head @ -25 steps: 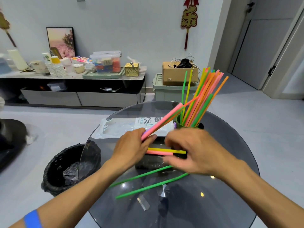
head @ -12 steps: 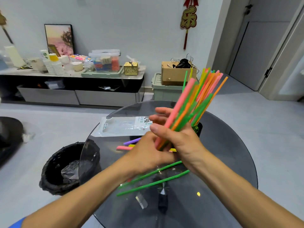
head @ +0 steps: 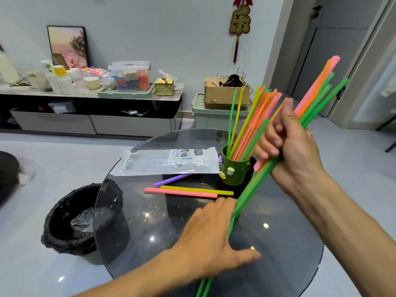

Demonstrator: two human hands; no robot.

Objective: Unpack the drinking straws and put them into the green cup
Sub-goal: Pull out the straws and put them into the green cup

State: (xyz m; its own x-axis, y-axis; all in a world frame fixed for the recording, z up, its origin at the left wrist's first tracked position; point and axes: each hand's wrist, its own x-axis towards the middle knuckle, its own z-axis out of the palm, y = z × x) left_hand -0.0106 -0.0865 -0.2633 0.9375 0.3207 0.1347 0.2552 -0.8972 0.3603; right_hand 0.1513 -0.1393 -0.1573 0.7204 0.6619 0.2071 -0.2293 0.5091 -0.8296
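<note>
The round glass bench (head: 132,243) fills mid-frame. At right, the right hand (head: 293,144) is clamped on a straw bundle (head: 317,97), long axis slanting up-right, lower ends just right of the green cup (head: 234,170). The left hand (head: 214,239) lies flat, fingers apart, over green straws (head: 203,288). Three loose straws (head: 182,192) remain left of the cup.

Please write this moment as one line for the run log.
right hand: holds straw bundle | left hand: open, on green straws | cup: partly filled | table: three loose straws
</note>
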